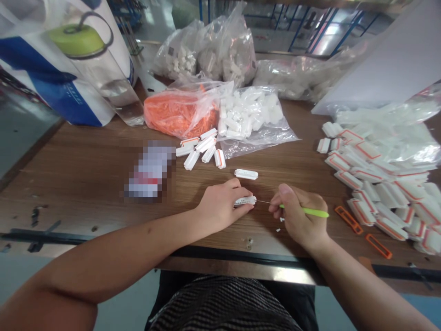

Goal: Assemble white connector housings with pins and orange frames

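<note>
My left hand (pixel 223 204) pinches a small white plastic housing (pixel 245 201) low over the wooden table, with the fingertips along its long sides. In my right hand (pixel 301 214) is a thin metal pick with a lime-green handle (pixel 315 212). Its tip reaches the right end of the housing; whether it has gone inside is too small to tell. Just beyond my left hand lies a second white housing (pixel 246 174). Tiny white bits (pixel 278 230) are scattered on the table beside my right hand.
Several white housings (pixel 206 145) lie loose before a bag of orange parts (pixel 179 112) and a bag of white parts (pixel 248 112). A large pile of orange-edged housings (pixel 386 184) spreads at right, near orange frames (pixel 378 246). A bottle (pixel 103 73) stands at left, behind a blurred patch (pixel 150 171).
</note>
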Demonstrator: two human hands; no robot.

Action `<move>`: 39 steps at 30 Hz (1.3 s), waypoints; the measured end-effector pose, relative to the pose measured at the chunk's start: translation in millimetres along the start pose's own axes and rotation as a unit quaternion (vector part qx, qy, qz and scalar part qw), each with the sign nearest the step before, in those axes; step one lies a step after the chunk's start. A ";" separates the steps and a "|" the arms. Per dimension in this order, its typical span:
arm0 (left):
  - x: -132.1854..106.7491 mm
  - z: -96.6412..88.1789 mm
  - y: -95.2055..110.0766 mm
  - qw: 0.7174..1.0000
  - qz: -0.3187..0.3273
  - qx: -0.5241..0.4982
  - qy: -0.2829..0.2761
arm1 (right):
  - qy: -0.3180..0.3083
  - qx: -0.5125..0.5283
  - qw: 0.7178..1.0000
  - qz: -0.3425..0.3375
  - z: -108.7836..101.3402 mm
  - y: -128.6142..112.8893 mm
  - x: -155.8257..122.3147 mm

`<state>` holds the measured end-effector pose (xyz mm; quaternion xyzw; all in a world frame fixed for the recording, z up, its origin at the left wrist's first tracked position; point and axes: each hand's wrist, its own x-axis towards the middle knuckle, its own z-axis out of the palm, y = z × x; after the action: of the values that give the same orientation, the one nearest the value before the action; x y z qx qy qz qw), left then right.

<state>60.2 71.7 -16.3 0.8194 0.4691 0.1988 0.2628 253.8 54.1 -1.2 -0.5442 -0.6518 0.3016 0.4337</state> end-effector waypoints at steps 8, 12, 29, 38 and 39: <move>-0.3 1.1 0.0 1.000 -0.004 0.005 -0.002 | -0.030 -0.047 0.998 -0.027 -1.1 -1.9 1.0; 0.1 1.1 -0.5 1.000 -0.007 0.015 -0.009 | -0.060 -0.077 0.992 -0.074 -1.7 -5.9 2.0; 0.1 1.5 -0.3 1.000 -0.005 0.001 -0.002 | -0.028 -0.061 0.997 -0.046 0.1 -2.0 0.1; 0.1 1.2 -0.4 1.000 -0.001 -0.003 0.006 | -0.009 -0.035 0.999 -0.018 -0.1 -0.8 -1.1; 0.2 1.2 -0.4 1.000 -0.001 -0.004 0.006 | -0.015 -0.037 0.999 -0.019 -0.1 -0.4 -1.0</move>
<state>60.7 71.8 -17.5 0.8168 0.4706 0.2053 0.2632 253.8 53.1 -1.0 -0.5429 -0.6790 0.2769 0.4092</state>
